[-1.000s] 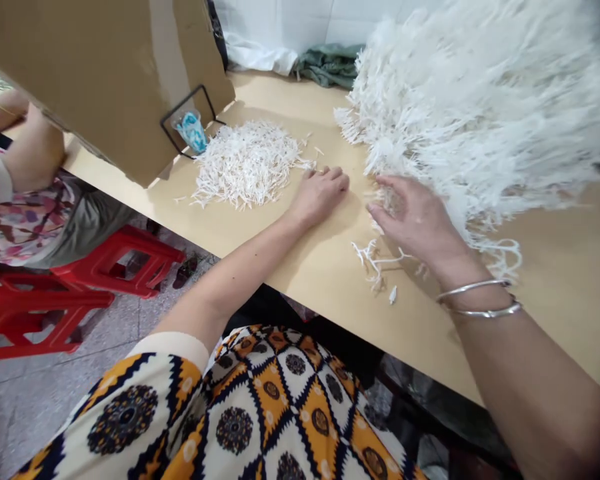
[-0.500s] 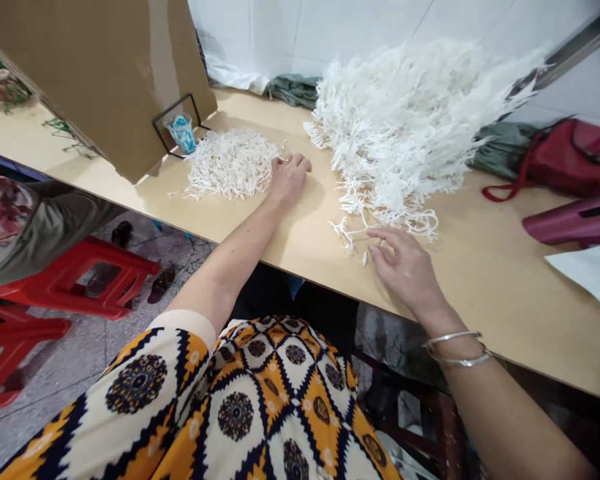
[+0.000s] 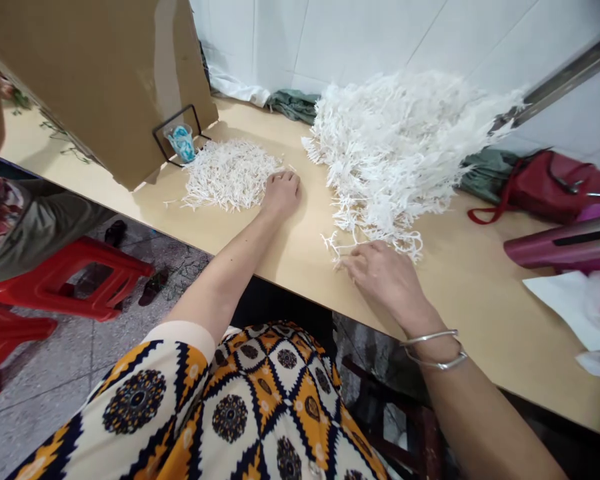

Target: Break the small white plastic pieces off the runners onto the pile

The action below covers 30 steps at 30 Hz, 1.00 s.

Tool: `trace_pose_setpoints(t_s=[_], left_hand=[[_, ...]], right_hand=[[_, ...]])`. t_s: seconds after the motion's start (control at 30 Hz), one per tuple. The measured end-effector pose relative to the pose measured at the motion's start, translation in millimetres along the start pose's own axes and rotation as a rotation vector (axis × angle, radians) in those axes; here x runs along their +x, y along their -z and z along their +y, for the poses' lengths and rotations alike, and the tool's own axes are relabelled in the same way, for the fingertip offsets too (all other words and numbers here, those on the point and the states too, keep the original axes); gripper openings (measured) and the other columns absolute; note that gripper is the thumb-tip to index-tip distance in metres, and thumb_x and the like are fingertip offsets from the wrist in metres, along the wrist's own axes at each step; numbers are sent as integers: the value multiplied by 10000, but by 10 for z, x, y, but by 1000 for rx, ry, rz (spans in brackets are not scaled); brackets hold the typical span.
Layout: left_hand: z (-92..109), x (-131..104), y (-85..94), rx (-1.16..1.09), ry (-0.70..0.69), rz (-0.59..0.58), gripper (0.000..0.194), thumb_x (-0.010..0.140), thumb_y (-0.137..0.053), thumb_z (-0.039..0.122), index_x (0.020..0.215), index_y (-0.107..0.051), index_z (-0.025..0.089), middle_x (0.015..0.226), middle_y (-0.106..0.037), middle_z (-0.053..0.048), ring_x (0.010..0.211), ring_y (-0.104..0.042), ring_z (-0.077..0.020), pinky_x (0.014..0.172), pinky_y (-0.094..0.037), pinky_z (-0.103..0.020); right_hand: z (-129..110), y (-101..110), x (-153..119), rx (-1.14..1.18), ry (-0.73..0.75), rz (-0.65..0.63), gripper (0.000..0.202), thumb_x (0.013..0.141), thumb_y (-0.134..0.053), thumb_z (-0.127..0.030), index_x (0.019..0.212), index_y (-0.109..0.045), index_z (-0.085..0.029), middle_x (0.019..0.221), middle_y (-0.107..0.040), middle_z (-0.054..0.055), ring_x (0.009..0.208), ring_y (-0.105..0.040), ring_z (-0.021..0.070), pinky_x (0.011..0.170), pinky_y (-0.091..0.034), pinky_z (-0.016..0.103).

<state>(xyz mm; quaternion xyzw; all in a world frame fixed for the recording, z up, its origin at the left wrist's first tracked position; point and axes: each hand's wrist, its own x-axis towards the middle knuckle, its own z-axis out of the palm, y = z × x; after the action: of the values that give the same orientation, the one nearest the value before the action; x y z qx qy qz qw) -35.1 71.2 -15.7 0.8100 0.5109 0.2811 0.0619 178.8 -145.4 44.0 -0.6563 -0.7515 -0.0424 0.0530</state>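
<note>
My left hand [image 3: 281, 193] rests on the table at the right edge of a low heap of short white strands [image 3: 230, 175]; its fingers are curled, and what they hold, if anything, is too small to tell. My right hand [image 3: 385, 273], with two silver bangles at its wrist, has its fingers pinched at a loose white branching strand [image 3: 333, 248]. That strand lies at the front of a tall pile of white branched strands [image 3: 390, 147]. The fingertips partly cover the bits beneath them.
A cardboard panel [image 3: 95, 80] stands at the left, beside a black wire frame holding a clear cup [image 3: 181, 142] with blue and white contents. At the right are a red bag [image 3: 555, 183], a purple object [image 3: 560, 243] and white paper [image 3: 560, 300]. Another person sits left near red stools [image 3: 75, 280].
My right hand's fingers have closed from a looser curl and reached over the small strand. My left hand stays by the low heap. The whole view has shifted slightly.
</note>
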Motion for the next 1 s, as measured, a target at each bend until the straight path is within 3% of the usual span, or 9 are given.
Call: trace_pose_setpoints(t_s=[0.1,0.23,0.33,0.43,0.53,0.67,0.8,0.87,1.0], left_hand=[[29,-10,23,-15,-89,-27,342,1073,-406,264,1175,-722,181,1345,-715,-172,1284,-618,-323,1145,-384,-495],[59,-24,78,-77,-213,-104,298,1056,-450,254,1112,-736,186,1244,-751,-143,1195,-663,-283,1095,-434,-441],[62,-35,90,-125,-233,-124,261,1030,-497,233,1088,-744,170,1126,-775,-122,1078,-700,-246,1018,-490,-384],[80,-49,48,-255,-225,-100,231,1003,-547,227,1095,-746,153,1083,-789,-109,1016,-723,-220,982,-529,-356],[137,-59,-23,-466,-191,-161,289,986,-648,341,1205,-719,167,1167,-808,-97,1065,-756,-206,1022,-554,-349],[231,-61,-71,-654,-203,-262,607,941,-724,564,1396,-620,176,1216,-807,-99,1158,-763,-226,1099,-544,-385],[300,-76,-36,-826,-212,-307,554,995,-647,601,1341,-656,169,1135,-806,-96,998,-765,-179,941,-589,-328],[324,-86,-15,-877,-193,-328,497,1006,-645,591,1274,-689,175,1086,-807,-83,959,-757,-170,913,-590,-321],[351,-89,14,-876,-149,-341,431,1013,-650,595,1100,-724,179,1019,-797,-64,912,-732,-157,885,-581,-306]], right_hand=[[166,57,237,138,24,155,203,999,-576,-348,1001,-725,-210,1010,-771,113,902,-698,294,861,-531,461],[284,-81,686,195,22,334,221,968,-542,-283,984,-743,-194,1025,-765,144,1012,-679,327,989,-515,514],[300,-245,969,142,-76,293,256,948,-542,-279,922,-772,-168,976,-757,177,982,-663,335,952,-513,518],[237,-368,1128,143,-67,196,242,923,-580,-293,898,-784,-165,983,-773,184,951,-660,329,894,-511,496],[146,-402,1195,240,-52,154,208,906,-571,-253,867,-766,-194,943,-789,144,885,-668,298,854,-503,464],[122,-351,1212,591,-111,117,155,873,-605,-254,909,-750,-214,882,-788,81,762,-663,234,796,-527,406],[150,-395,1175,920,34,101,222,925,-574,-252,1061,-746,-219,1139,-794,83,1045,-724,249,972,-570,440],[133,-476,1142,861,120,130,181,943,-544,-228,1020,-708,-215,1147,-758,116,1115,-703,279,1012,-562,479],[61,-613,1080,661,136,207,96,970,-509,-202,949,-600,-222,1021,-684,145,1023,-670,306,934,-565,492]])
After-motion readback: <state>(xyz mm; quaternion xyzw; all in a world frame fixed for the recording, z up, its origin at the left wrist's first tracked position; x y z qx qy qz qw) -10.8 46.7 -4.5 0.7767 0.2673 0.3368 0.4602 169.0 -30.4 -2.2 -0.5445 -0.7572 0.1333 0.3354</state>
